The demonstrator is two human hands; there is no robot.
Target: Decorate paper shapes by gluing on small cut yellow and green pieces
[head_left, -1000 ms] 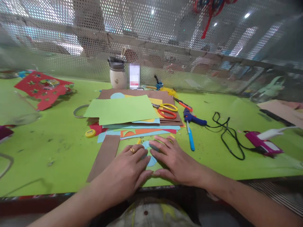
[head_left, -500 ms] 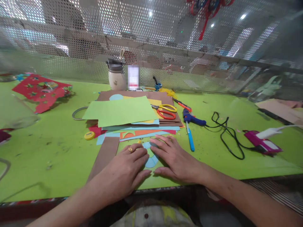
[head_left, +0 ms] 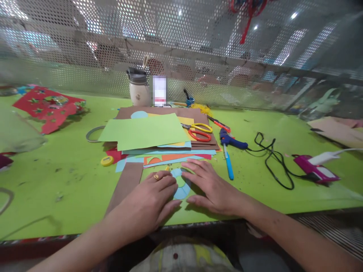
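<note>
A light blue curved paper piece [head_left: 181,187] lies on a green sheet near the table's front edge. My left hand [head_left: 150,202], with a gold ring, rests flat on the left part of it, fingers stretched out. My right hand [head_left: 211,187] lies flat just right of the blue piece, fingers spread and fingertips touching its edge. A brown paper strip [head_left: 124,185] lies left of my left hand. Behind my hands sits a stack of coloured paper sheets [head_left: 147,134] topped by a light green one.
Scissors with red and yellow handles [head_left: 200,132] lie on the stack's right. A blue glue gun [head_left: 229,141] with black cord, a blue pen [head_left: 227,162], a pink tool [head_left: 314,170], a yellow tape measure [head_left: 107,161], a jar [head_left: 138,88] and red cut paper [head_left: 47,107] surround it. A perforated metal screen [head_left: 198,56] backs the green table [head_left: 56,177].
My right hand has slid slightly to the right, uncovering more of the blue curved piece. My left hand stays flat in place.
</note>
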